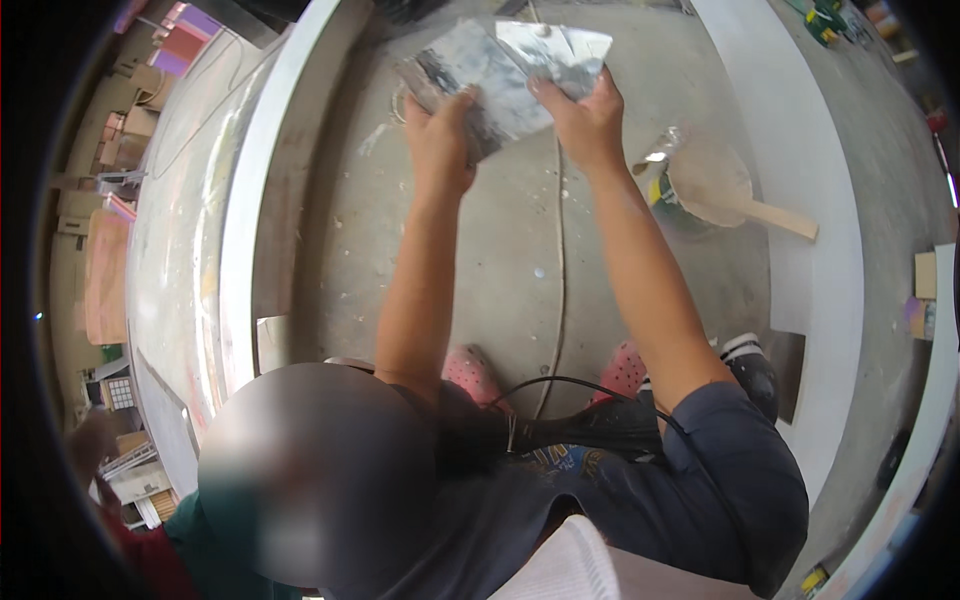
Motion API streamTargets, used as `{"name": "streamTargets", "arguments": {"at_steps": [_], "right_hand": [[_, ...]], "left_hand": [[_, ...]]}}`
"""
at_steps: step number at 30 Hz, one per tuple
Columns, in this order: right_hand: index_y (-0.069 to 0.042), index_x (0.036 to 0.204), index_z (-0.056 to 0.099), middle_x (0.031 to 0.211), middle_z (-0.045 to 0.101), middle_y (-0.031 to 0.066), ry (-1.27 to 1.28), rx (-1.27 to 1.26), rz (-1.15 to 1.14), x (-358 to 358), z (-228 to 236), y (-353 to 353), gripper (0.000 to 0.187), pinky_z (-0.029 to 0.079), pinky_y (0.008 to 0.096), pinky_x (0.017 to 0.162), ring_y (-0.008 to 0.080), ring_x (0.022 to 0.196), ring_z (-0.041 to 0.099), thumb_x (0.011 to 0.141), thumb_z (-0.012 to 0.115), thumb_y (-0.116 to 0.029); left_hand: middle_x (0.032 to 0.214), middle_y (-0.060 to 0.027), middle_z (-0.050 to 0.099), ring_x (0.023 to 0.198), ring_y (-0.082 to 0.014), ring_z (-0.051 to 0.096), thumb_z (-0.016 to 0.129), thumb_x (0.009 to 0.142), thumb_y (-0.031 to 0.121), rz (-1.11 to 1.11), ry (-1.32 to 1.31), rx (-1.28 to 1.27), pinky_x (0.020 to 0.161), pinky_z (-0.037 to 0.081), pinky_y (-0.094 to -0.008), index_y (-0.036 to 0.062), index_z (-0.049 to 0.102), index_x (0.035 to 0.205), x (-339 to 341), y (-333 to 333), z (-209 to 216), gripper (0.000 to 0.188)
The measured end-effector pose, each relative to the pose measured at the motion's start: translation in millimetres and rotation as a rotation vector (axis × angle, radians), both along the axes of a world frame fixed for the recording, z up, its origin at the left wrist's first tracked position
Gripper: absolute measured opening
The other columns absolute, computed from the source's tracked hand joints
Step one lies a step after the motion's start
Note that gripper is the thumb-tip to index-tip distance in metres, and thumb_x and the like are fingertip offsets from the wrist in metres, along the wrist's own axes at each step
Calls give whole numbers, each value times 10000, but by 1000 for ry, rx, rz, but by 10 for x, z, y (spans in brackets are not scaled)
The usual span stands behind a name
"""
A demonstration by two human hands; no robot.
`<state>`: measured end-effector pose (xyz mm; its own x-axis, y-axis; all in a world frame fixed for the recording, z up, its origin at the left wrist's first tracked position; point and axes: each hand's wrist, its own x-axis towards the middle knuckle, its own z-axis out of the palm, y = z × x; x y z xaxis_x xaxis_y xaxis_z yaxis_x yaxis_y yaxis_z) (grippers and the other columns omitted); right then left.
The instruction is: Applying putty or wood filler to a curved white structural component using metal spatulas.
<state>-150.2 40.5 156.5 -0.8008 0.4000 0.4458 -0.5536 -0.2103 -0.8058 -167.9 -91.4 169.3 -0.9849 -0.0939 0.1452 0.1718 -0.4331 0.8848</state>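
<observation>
Both my arms reach forward over the grey floor. My left hand (pixel 440 135) is closed on the near edge of a wide, flat plastering trowel (pixel 490 85), its face smeared white and grey. In my right hand (pixel 588 120) is a putty knife (pixel 570 48) with a shiny metal blade, gripped between thumb and fingers. The putty knife overlaps the trowel's right side; I cannot tell whether they touch. To the right of my right forearm stands a round tub (pixel 708 175) of beige paste, with a wooden stick (pixel 775 212) across its rim.
A cable (pixel 560 240) runs along the floor between my arms. Long white panels stand at left (pixel 245 200) and right (pixel 825 200). Pink shoes (pixel 472 372) are below me. Another person's blurred head (pixel 320 470) is at lower left. Boxes (pixel 108 275) line the far left.
</observation>
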Motion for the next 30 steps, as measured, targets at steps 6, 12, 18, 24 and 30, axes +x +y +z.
{"name": "streamTargets", "arguments": {"at_steps": [6,12,18,24,30], "right_hand": [[34,1000,508,919,615,81,-20,123,98,7,-195,44,337,448,264,735,118,813,562,720,667,-67],[30,993,515,892,617,76,-50,414,126,-43,-118,199,320,441,259,733,122,803,563,718,658,-54],[19,968,523,762,615,61,-223,518,326,-16,-227,105,279,471,281,504,120,627,575,756,636,-124],[19,1044,506,874,593,60,-335,636,592,169,-55,387,256,482,245,490,124,700,568,807,558,-60],[-30,1082,497,896,582,52,-512,701,498,177,-119,17,259,469,252,476,128,686,566,838,509,-116]], "left_hand": [[964,-118,540,842,-192,567,509,708,-77,3,54,21,749,472,-308,-16,401,1083,92,-38,-4,395],[966,-120,534,833,-187,556,544,701,-59,33,90,-95,723,461,-291,-12,417,1071,19,-129,-14,394],[890,-129,558,717,-194,581,602,705,68,115,8,-510,611,485,-291,-50,476,998,230,-342,158,341],[872,-163,584,779,-214,567,608,629,66,149,324,-526,695,460,-304,-68,485,1042,123,-184,-50,452],[836,-104,589,731,-153,555,597,717,98,103,177,-526,641,453,-285,-27,515,1021,112,-231,-83,339]]}}
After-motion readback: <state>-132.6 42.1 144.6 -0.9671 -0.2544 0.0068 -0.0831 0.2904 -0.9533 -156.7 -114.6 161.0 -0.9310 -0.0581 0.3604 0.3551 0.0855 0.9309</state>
